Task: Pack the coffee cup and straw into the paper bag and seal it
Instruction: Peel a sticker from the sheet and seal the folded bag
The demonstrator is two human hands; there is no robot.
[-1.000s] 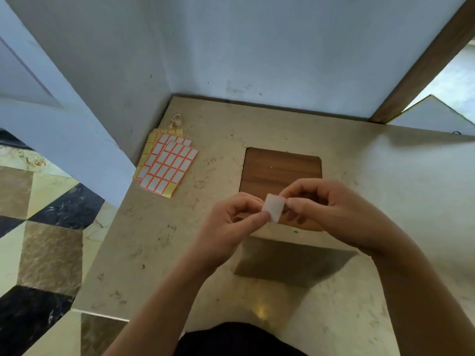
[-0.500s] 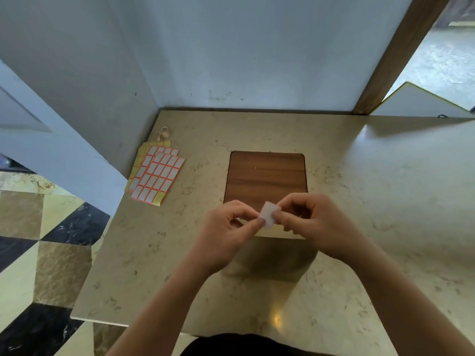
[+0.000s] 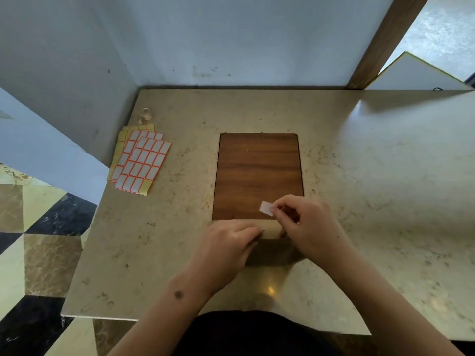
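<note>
Figure: sealing stage, head view. The marble counter (image 3: pixel 372 176) carries a wooden inset panel (image 3: pixel 259 173), and at its near edge stands the paper bag (image 3: pixel 270 228), seen from above so that only its folded tan top strip shows between my hands. The coffee cup and straw are not visible; I judge them to be inside the bag already, though the frame cannot confirm it. My left hand (image 3: pixel 226 250) lies palm-down on the left end of the fold, fingers pressed together and flat, pinning it. My right hand (image 3: pixel 308 224) hovers over the right end, thumb and forefinger pinching a small white sticker (image 3: pixel 266 208) by one short edge, the rest of it free and tilted toward the panel. Spare sticker sheets (image 3: pixel 138 160) rest well apart at the counter's left.

Handling: I judge the bag paper light and springy, so the fold likely reopens unless held down. The sticker is flimsy and tacky on one face; hold it by its margin only, and lay it across the fold's edge.
</note>
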